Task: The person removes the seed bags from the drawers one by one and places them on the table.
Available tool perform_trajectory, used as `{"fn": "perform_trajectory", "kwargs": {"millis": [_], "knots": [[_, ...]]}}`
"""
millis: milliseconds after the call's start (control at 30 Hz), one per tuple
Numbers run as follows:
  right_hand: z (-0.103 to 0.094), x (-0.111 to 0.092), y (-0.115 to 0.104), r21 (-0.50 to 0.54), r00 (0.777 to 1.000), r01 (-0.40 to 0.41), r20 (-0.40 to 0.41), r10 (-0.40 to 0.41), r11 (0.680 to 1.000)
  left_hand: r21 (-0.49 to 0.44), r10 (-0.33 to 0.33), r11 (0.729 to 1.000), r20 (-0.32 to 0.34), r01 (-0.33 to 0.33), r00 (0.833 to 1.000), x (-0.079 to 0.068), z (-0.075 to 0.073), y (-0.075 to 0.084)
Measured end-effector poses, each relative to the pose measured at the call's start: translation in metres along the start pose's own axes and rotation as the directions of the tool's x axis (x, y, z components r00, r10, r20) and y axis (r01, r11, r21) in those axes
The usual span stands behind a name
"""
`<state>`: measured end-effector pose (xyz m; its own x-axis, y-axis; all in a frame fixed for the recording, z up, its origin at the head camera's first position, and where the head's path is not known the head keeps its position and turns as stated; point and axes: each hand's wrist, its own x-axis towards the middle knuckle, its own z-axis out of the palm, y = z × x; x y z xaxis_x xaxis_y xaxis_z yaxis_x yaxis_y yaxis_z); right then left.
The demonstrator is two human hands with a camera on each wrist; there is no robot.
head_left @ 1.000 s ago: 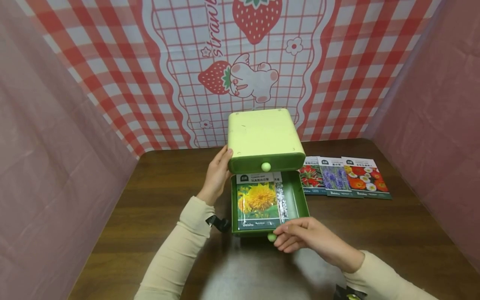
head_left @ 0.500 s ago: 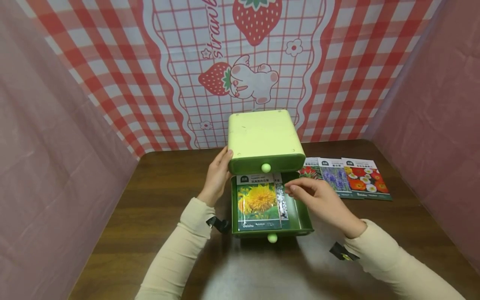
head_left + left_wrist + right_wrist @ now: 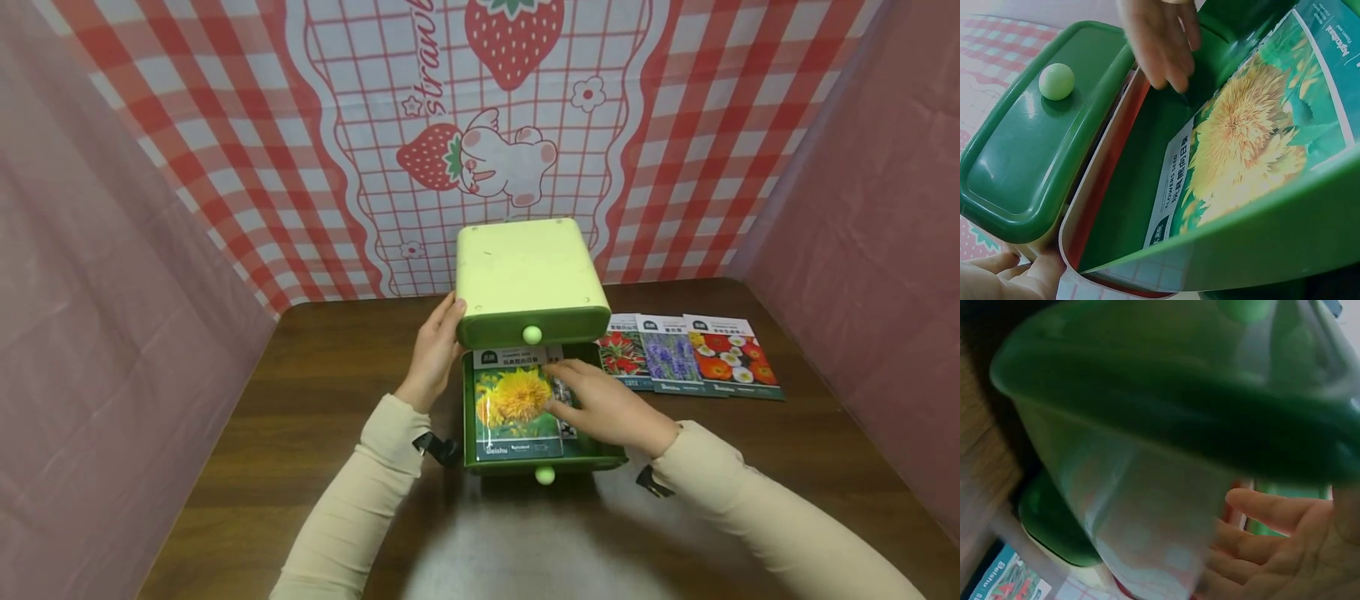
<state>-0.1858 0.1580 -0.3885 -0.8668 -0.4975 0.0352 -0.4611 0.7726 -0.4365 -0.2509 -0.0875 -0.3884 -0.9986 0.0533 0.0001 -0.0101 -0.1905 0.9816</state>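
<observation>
A small cabinet (image 3: 528, 267) with a pale yellow-green body and green drawer fronts stands on the table. Its lower drawer (image 3: 600, 464) is pulled out. Inside lies a flower seed packet (image 3: 512, 417) with a yellow sunflower picture, overlapping a second packet (image 3: 568, 431) at its right. My left hand (image 3: 432, 354) rests against the cabinet's left side; its fingers (image 3: 1041, 275) also touch there in the left wrist view. My right hand (image 3: 611, 408) reaches over the drawer with extended fingers, nothing visibly held. Whether its fingertips touch the packets, I cannot tell.
Right of the cabinet, three more seed packets lie fanned on the table: red flowers (image 3: 624, 354), purple spikes (image 3: 670, 354) and orange and white blooms (image 3: 735, 358). A checked strawberry cloth (image 3: 337, 208) hangs behind; pink curtains (image 3: 862, 250) flank the sides.
My right hand has left the lower drawer's knob area, risen over the drawer's right side, then moved left above the packets. My left hand has stayed on the cabinet.
</observation>
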Motion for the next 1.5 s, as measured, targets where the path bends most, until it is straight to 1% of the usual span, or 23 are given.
{"fn": "perform_trajectory", "kwargs": {"millis": [67, 167, 467, 700, 1033, 1133, 1233, 1333, 1433, 1500], "knots": [[0.005, 0.002, 0.001, -0.041, 0.999, 0.000, 0.034, 0.001, 0.999, 0.001, 0.001, 1.000, 0.000, -0.001, 1.000, 0.000, 0.000, 0.000], [0.011, 0.005, 0.003, -0.085, 0.998, 0.012, 0.056, -0.007, 0.996, 0.001, -0.001, 1.000, -0.002, 0.001, 1.000, 0.000, 0.000, 0.000], [0.022, 0.007, 0.004, -0.148, 0.992, 0.047, 0.119, -0.030, 0.988, 0.007, 0.003, 1.000, 0.003, -0.003, 1.000, 0.000, 0.000, 0.000], [0.027, 0.007, 0.002, -0.134, 0.991, 0.055, 0.128, -0.037, 0.989, 0.007, 0.009, 1.000, -0.002, -0.009, 1.000, 0.000, 0.000, -0.001], [0.026, 0.006, -0.001, -0.099, 0.994, 0.044, 0.099, -0.034, 0.994, 0.022, 0.008, 1.000, -0.004, -0.008, 1.000, 0.000, 0.000, -0.001], [0.026, 0.005, -0.002, -0.058, 0.998, 0.033, 0.060, -0.029, 0.998, 0.020, 0.009, 1.000, -0.007, -0.009, 1.000, 0.000, 0.000, 0.000], [0.026, 0.006, -0.002, 0.027, 1.000, 0.012, 0.005, -0.012, 1.000, 0.021, 0.011, 1.000, -0.007, -0.011, 1.000, 0.000, 0.000, 0.000], [0.025, 0.008, -0.001, 0.114, 0.999, -0.002, -0.050, 0.007, 0.994, 0.019, 0.011, 1.000, -0.006, -0.011, 1.000, 0.000, 0.000, -0.001], [0.024, 0.011, 0.001, 0.225, 0.996, -0.039, -0.064, 0.055, 0.974, 0.016, 0.007, 1.000, -0.007, -0.007, 1.000, 0.001, 0.000, -0.001], [0.023, 0.013, 0.002, 0.307, 0.994, -0.076, -0.057, 0.098, 0.949, 0.015, 0.004, 1.000, -0.008, -0.004, 1.000, 0.001, 0.000, -0.001]]}}
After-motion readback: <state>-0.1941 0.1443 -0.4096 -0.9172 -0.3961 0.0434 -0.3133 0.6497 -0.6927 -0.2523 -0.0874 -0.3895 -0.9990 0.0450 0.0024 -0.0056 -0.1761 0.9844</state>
